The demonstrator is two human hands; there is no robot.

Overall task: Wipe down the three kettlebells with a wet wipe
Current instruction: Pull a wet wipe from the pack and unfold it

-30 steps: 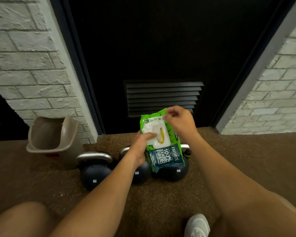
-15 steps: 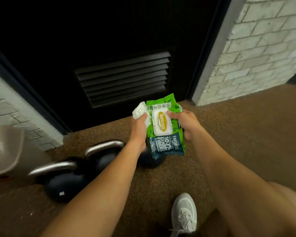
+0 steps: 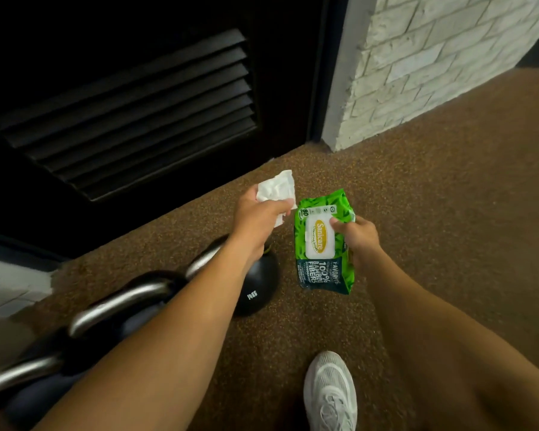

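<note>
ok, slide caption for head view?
Left hand holds a wet wipe, right hand the wipes pack, above kettlebells.

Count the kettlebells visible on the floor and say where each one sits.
3. One kettlebell marked 14KG sits nearest the wipes, partly behind the left forearm. A second kettlebell is to its left. A third kettlebell is at the bottom-left edge, partly cut off and blurred.

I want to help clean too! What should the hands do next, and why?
Probably set the green wipes pack down on the carpet. The left hand already holds a pulled-out wet wipe, and the pack's white lid looks closed, so the right hand no longer needs it. Then the wipe can go to the nearest kettlebell, just below the left hand.
</note>
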